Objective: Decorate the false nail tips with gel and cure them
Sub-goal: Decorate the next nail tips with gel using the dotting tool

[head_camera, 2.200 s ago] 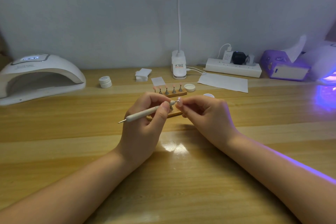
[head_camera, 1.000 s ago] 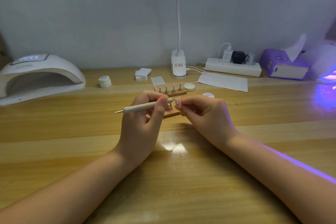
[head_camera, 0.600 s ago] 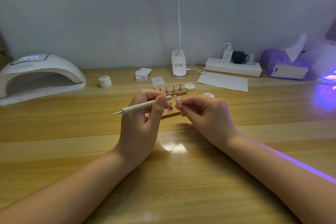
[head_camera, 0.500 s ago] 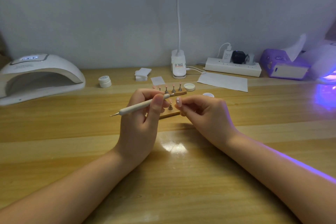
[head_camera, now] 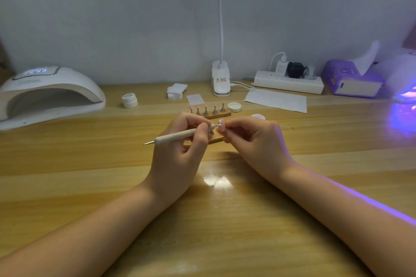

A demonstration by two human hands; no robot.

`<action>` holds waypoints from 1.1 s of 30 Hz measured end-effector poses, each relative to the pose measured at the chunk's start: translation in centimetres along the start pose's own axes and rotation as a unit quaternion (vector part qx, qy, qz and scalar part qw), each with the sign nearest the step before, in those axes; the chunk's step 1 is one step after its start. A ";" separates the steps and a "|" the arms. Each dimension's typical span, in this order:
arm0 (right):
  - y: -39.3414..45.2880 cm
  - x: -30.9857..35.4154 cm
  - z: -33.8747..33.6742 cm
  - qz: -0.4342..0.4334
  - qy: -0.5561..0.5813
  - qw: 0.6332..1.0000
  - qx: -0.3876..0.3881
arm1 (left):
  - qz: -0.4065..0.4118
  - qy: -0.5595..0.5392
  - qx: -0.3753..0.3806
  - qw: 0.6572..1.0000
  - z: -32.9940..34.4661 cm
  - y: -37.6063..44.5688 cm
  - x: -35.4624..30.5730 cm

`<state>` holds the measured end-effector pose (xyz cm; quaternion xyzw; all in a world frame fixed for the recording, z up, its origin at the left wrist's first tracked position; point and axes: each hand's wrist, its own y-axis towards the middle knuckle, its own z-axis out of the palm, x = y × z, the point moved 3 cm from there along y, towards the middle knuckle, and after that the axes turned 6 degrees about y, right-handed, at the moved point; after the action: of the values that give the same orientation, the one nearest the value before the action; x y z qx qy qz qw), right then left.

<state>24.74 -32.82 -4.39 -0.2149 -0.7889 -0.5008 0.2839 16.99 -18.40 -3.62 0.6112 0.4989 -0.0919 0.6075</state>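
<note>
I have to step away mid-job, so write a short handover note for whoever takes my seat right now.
Left hand: grips the dotting pen, working end at the nail tip.
Right hand: pinches that nail tip, held up above the table.
Things: the far wooden stand holds five tips on pegs; a nearer stand is mostly hidden behind the hands. An open gel pot and a lid sit just right of the far stand; a closed jar is further left.
Lamps: white one at left, a lit purple one at right.
Done: cannot tell how many tips are decorated.
Left: finish this tip, then cure.
</note>
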 end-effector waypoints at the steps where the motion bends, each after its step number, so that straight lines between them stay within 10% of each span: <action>1: 0.0 0.0 0.0 0.001 0.000 1.000 0.000 | -0.002 0.002 0.002 1.000 0.0 0.0 0.0; 33: 0.0 0.0 0.1 0.006 -0.007 1.000 0.002 | 0.018 0.025 -0.017 0.999 -0.3 0.1 -0.1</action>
<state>24.69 -32.77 -4.37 -0.2225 -0.7906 -0.4964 0.2813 16.88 -18.13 -3.43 0.6115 0.5045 -0.0571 0.6069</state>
